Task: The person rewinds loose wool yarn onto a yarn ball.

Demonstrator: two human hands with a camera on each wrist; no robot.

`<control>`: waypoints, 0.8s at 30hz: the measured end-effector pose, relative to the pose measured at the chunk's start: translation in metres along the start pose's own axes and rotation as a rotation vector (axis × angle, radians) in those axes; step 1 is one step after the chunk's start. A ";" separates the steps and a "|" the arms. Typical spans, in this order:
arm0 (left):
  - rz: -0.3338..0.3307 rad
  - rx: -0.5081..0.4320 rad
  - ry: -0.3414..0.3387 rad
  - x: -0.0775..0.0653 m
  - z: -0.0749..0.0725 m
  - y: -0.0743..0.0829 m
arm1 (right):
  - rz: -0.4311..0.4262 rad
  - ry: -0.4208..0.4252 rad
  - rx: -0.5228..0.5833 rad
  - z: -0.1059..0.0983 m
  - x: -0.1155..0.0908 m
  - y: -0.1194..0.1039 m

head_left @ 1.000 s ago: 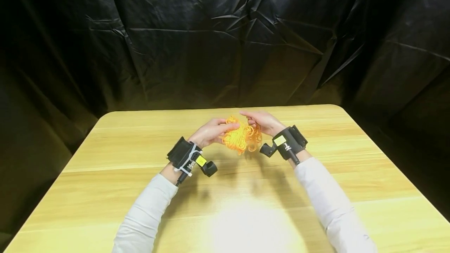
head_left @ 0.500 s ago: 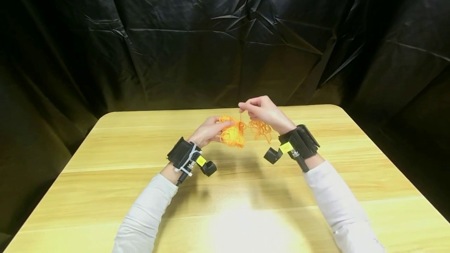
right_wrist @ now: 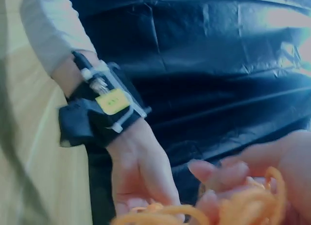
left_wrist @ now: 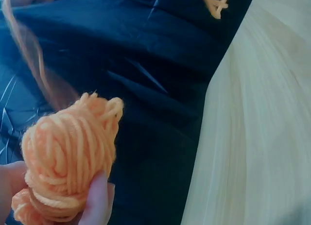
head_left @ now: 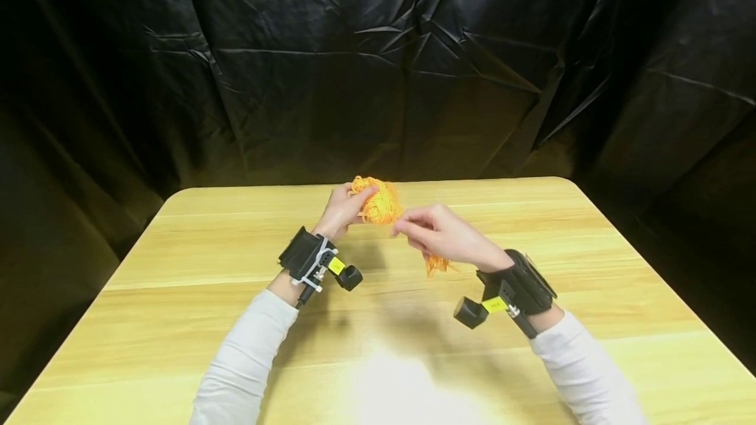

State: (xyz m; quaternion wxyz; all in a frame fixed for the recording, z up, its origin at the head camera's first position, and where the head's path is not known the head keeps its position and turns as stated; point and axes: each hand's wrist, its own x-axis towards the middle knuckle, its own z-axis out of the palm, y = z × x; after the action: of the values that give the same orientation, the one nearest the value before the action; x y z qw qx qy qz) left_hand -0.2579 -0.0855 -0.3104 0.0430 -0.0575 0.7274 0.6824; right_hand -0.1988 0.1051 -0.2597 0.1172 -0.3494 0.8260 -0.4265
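Note:
My left hand grips a ball of orange yarn above the far part of the table, its thumb lying over the near side. In the left wrist view the wound ball stands up between thumb and fingers, and a blurred strand runs from it to the upper left. To the right and nearer, my right hand pinches the yarn with thumb and forefinger. A bunch of loose yarn hangs under that palm. Close up in the right wrist view, loose loops lie among the right fingers.
Below both hands spreads a light wooden table, with a bright glare near its front. Black sheeting hangs behind it. Each wrist wears a black strap with a small camera.
The right hand rose beside the yarn ball, then came down and toward the front right. The left hand has lifted the ball slightly toward the back left.

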 end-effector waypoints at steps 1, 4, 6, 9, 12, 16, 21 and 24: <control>-0.001 -0.010 0.015 0.001 -0.002 0.000 | -0.023 -0.011 -0.013 0.000 -0.005 0.000; -0.008 -0.041 0.035 0.002 -0.006 0.000 | -0.093 0.048 -0.069 -0.005 -0.016 -0.004; -0.018 -0.053 0.032 0.002 -0.007 0.000 | -0.103 0.137 -0.125 -0.012 -0.021 -0.008; -0.022 -0.078 0.031 0.003 -0.010 0.000 | -0.044 0.199 -0.245 -0.024 -0.025 -0.006; -0.017 -0.114 0.047 0.004 -0.015 0.002 | 0.078 0.106 -0.333 -0.034 -0.031 0.010; -0.016 -0.168 0.074 0.004 -0.024 0.004 | 0.192 0.028 -0.364 -0.050 -0.048 0.044; -0.014 -0.239 0.116 0.002 -0.035 0.003 | 0.288 0.146 -0.222 -0.070 -0.073 0.079; 0.006 -0.288 0.137 0.002 -0.042 0.003 | 0.337 0.146 -0.170 -0.079 -0.085 0.092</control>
State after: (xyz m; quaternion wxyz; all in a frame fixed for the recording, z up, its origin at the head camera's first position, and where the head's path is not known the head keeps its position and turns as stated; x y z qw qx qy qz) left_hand -0.2599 -0.1273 -0.3049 -0.0175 -0.1074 0.6235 0.7743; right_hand -0.2196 0.2480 -0.2923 0.0968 -0.1830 0.9121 -0.3538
